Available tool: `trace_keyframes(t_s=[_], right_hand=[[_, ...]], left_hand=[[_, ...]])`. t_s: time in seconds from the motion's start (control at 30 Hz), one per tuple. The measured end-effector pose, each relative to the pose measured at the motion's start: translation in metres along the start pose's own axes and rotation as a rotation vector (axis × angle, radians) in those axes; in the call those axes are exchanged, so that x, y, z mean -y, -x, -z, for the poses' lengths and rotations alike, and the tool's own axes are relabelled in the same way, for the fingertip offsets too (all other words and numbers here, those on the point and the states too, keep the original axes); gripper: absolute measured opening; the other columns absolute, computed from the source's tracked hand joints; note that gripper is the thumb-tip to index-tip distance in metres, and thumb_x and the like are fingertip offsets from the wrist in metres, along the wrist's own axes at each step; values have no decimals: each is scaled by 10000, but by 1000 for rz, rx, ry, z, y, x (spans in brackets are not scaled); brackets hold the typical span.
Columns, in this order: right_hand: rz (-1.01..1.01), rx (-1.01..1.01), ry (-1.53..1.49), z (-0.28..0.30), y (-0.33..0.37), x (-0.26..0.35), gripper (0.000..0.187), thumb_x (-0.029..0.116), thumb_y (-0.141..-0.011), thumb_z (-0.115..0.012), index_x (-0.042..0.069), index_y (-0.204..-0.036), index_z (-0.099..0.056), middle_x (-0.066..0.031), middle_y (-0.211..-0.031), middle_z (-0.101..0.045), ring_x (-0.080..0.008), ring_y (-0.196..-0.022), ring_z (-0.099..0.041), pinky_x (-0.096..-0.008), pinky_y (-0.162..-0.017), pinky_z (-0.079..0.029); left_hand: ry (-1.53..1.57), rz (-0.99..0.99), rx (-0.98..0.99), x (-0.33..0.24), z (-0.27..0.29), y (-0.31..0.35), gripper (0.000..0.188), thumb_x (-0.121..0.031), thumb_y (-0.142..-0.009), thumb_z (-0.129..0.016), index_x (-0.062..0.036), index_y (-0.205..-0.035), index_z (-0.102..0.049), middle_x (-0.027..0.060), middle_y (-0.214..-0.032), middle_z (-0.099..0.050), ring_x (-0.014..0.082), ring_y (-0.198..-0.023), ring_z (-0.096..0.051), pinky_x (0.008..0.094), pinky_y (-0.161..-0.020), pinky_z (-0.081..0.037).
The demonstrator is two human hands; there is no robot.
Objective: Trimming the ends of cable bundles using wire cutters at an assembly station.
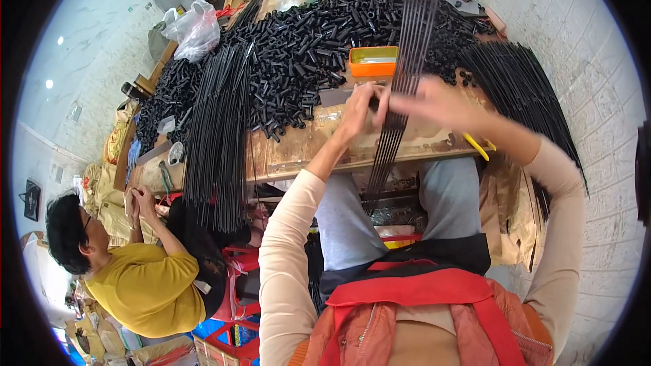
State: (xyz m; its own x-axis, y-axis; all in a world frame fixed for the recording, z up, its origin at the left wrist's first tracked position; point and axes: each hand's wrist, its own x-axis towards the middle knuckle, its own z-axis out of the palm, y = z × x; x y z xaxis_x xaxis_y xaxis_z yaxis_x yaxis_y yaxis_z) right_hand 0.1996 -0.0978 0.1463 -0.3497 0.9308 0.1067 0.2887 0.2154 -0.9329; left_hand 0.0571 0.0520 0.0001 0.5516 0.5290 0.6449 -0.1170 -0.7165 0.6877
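A fan of thin black rods (415,30) stands nearly upright in front of me, its upper end blurred and its lower end reaching below the table edge between my knees. My left hand (361,105) has its fingers curled around the rods at about mid-length. Against their right side is my right hand (437,105), smeared by motion, so how its fingers lie is unclear. Just behind the hands, an orange box (371,68) sits on the wooden table (298,152). A yellow-handled tool (477,147) lies at the table's front edge, right of my hands.
Short black tubular parts (298,54) form a wide heap across the table. More long black rods (218,122) hang over the front edge at left, and another stack (522,85) lies by the white wall at right. A co-worker (149,281) in yellow sits at left.
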Motion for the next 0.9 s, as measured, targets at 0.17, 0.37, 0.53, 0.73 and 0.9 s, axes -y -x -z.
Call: trace_keyframes(t_s=[0.17,0.37,0.53,0.73,0.9], right_hand=[[209,-219,149,78,-5,72,291,324,-997,-507,62,-1064,-613,-31,-954,-640,-120,-953,-613,-295,-882,-472],[140,-537,56,61,-1,118,401,357,-996,-496,-23,-1086,-587,-106,-975,-666,-231,-907,-636,-351,-885,-496],[743,-727,1792,21,53,115,472,247,-806,-678,33,-1211,-563,-124,-1137,-608,-322,-1091,-561,-414,-933,-442],[464,-308,972,0,13,69,307,340,-946,-512,39,-900,-546,-41,-668,-546,-177,-572,-526,-310,-556,-445],[76,-328,-849,-15,50,93,470,503,-998,-420,111,-741,-449,48,-509,-343,-61,-395,-286,-223,-400,-260]], left_hand=[[738,557,406,-106,-1,5,538,-475,-1041,-258,-24,-1080,-551,33,-785,-582,142,-754,-569,310,-776,-491],[593,374,348,-155,-2,41,241,-231,-1025,-453,-25,-914,-510,18,-714,-566,94,-645,-550,287,-583,-475],[-245,189,28,-159,13,6,177,-146,-970,-495,30,-957,-484,212,-695,-605,402,-635,-602,453,-579,-469],[-1351,-606,-329,-224,35,-20,206,-68,-806,-611,-1,-992,-552,180,-883,-582,337,-899,-581,465,-837,-485],[-790,-280,0,-233,-1,33,457,-76,-788,-656,24,-1209,-510,203,-1164,-533,361,-1124,-471,476,-990,-363]])
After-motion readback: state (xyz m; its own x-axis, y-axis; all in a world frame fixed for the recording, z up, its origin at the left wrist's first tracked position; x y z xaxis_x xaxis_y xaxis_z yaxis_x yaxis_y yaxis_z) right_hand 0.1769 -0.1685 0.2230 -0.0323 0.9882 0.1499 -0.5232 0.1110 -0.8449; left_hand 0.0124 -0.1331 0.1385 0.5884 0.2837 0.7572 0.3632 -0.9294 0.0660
